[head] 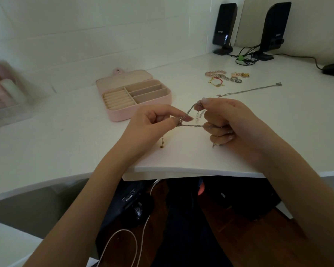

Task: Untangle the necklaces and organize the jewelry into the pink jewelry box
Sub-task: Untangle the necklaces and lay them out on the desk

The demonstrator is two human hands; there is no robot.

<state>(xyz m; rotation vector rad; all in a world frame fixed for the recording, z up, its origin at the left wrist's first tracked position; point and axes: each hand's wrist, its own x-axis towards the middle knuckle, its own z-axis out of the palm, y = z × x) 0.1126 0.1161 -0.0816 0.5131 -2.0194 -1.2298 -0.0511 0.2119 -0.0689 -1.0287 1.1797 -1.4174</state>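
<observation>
The tangled necklaces hung at the centre of the frame, stretched between both hands just above the white desk near its front edge. Their chains ran roughly left to right, one strand level, another rising toward the upper right; loose ends dangled below each hand. The left hand pinched the chains between thumb and forefinger at a clasp, and the right hand gripped them with fingers curled — thumb and forefinger clamped on the upper strand.

Just beyond the left hand sat the pink jewelry box, lid open, its long axis slanting up to the right. Bare desk lay open left of the hands. Above the right hand a single necklace lay stretched toward the upper right, with a cluster of bracelets and rings beyond it. Two black speakers stood at the upper right by the wall.
</observation>
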